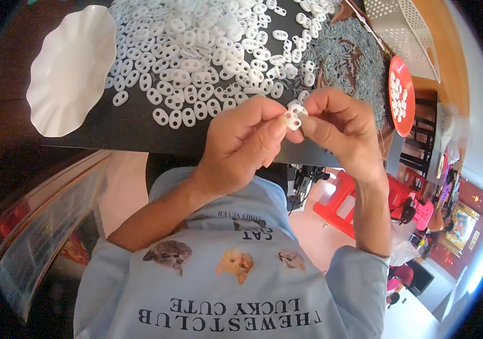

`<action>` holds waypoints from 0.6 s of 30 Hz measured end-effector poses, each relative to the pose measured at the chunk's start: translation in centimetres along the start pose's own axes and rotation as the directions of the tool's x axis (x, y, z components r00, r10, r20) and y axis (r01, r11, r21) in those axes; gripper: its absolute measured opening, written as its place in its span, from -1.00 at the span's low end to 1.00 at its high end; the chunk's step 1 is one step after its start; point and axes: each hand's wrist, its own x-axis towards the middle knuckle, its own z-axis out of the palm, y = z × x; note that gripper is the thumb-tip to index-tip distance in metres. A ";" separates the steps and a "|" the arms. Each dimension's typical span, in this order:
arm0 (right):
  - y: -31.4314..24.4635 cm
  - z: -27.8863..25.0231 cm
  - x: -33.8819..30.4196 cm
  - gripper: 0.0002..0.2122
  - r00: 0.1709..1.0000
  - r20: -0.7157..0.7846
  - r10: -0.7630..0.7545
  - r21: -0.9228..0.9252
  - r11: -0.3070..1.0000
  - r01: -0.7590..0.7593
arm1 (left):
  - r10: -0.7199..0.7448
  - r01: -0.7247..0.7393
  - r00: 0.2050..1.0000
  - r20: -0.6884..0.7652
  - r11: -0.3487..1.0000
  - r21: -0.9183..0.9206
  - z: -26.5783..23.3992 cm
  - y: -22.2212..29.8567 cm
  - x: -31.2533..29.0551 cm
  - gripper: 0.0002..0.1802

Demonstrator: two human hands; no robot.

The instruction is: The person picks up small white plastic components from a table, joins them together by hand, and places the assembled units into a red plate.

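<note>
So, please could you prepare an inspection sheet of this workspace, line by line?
Surface: dark tabletop, largely covered.
Job's things: white two-hole piece between the hands; loose white pieces; grey small parts, heaped; red plate bearing white pieces.
Clutter: scalloped white dish, left; perforated white basket, upper right.
Hands: left hand pinches the piece; right hand has fingertips at it, grip unclear.
Cables: dark tangle below table edge, possibly cables.
Surroundings: red stool, right.

White pieces (193,56), too many to count, in one heap; two hands (240,135) (340,133) below the heap; left of it, one dish (72,73); right, countless grey pieces (348,62), one red plate (401,66), one basket (391,17).
</note>
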 end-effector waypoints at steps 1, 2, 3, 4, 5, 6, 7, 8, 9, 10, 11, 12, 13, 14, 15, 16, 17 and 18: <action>-0.2 -0.1 -0.2 -0.96 0.998 0.047 0.040 -0.044 0.998 -0.038 | -0.003 0.003 1.000 0.004 1.000 -0.028 0.0 -0.2 -0.1 -0.78; -0.1 -0.1 -0.2 -0.96 0.998 0.048 0.041 -0.043 0.998 -0.039 | -0.006 0.007 1.000 0.008 0.998 -0.057 0.0 -0.4 -0.2 -0.78; -0.1 -0.2 -0.2 -0.95 0.996 0.080 0.027 -0.100 0.995 -0.019 | -0.009 0.009 1.000 0.010 0.998 -0.058 -0.1 -0.4 -0.2 -0.78; 0.0 -0.3 -0.2 -0.95 0.993 0.114 0.015 -0.156 0.988 0.003 | -0.019 0.020 1.000 0.016 0.997 -0.068 -0.2 -0.3 -0.2 -0.78; 0.0 -0.2 -0.2 -0.95 0.993 0.113 0.017 -0.155 0.988 0.001 | -0.030 0.032 0.999 0.020 0.996 -0.078 -0.2 -0.3 -0.2 -0.78; -0.1 -0.1 -0.2 -0.93 0.995 0.094 0.026 -0.145 0.989 -0.012 | -0.032 0.033 0.999 0.021 0.996 -0.080 -0.2 -0.3 -0.2 -0.78; -0.3 0.0 -0.2 -0.91 0.997 0.075 0.036 -0.134 0.991 -0.026 | -0.046 0.047 0.999 0.018 0.994 -0.103 -0.1 -0.3 -0.2 -0.79; -0.6 0.0 -0.2 -0.91 0.996 0.075 0.038 -0.134 0.991 -0.028 | -0.060 0.061 0.998 0.014 0.990 -0.126 -0.1 -0.3 -0.2 -0.79; -0.9 0.0 -0.3 -0.91 0.997 0.007 0.073 -0.065 0.995 -0.072 | -0.061 0.062 0.998 0.011 0.990 -0.126 -0.2 -0.2 -0.2 -0.79; -1.0 -0.1 -0.3 -0.90 0.992 -0.059 0.112 0.007 0.994 -0.112 | -0.088 0.090 0.996 0.020 0.988 -0.125 -0.3 -0.2 -0.2 -0.79; -1.0 -0.3 -0.4 -0.90 0.992 -0.050 0.117 0.035 0.993 -0.116 | -0.115 0.118 0.993 0.028 0.985 -0.123 -0.4 -0.1 -0.2 -0.80; -1.0 -0.2 -0.5 -0.90 0.992 -0.049 0.120 0.035 0.992 -0.118 | -0.117 0.119 0.993 0.027 0.985 -0.125 -0.4 0.0 -0.2 -0.80; -1.1 -0.2 -0.6 -0.90 0.992 -0.062 0.112 0.018 0.994 -0.111 | -0.142 0.146 0.989 0.037 0.981 -0.127 -0.4 0.0 -0.2 -0.80; -1.1 -0.2 -0.8 -0.91 0.992 -0.075 0.103 0.001 0.995 -0.103 | -0.167 0.172 0.985 0.047 0.977 -0.130 -0.4 0.1 -0.2 -0.81; -1.1 -0.1 -0.8 -0.91 0.992 -0.073 0.105 0.002 0.995 -0.105 | -0.168 0.173 0.985 0.045 0.976 -0.130 -0.4 0.2 -0.1 -0.81; -1.1 -0.1 -0.8 -0.91 0.993 -0.065 0.095 -0.005 0.995 -0.096 | -0.180 0.185 0.982 0.051 0.976 -0.112 -0.4 0.4 -0.1 -0.81; -1.0 -0.1 -0.8 -0.91 0.995 -0.057 0.086 -0.012 0.996 -0.087 | -0.192 0.196 0.980 0.057 0.976 -0.095 -0.4 0.4 -0.1 -0.82; -1.0 -0.2 -0.8 -0.91 0.995 -0.056 0.087 -0.011 0.996 -0.088 | -0.193 0.198 0.980 0.056 0.976 -0.095 -0.4 0.4 -0.1 -0.82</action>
